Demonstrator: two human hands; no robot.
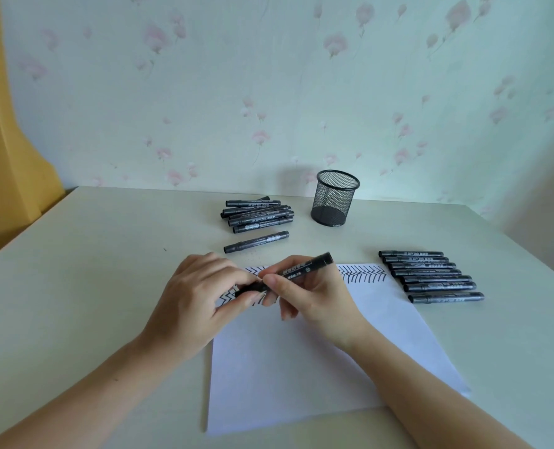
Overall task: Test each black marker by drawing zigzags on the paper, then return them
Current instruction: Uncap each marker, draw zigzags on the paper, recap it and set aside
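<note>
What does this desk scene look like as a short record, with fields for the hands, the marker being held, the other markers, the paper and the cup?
left hand: grips the cap end of the held marker
right hand: pinches the barrel of the held marker
held marker: black, slanted above the paper
marker pile: loose heap, far centre of the table
single marker: lies alone just in front of the pile
marker row: seven side by side, right of the paper
paper: white, zigzags along its far edge
mesh cup: black, upright, looks empty

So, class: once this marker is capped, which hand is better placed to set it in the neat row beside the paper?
Probably the right hand: it grips the marker by its barrel, and the neat row lies on that side. The left hand only pinches the cap end.
</note>
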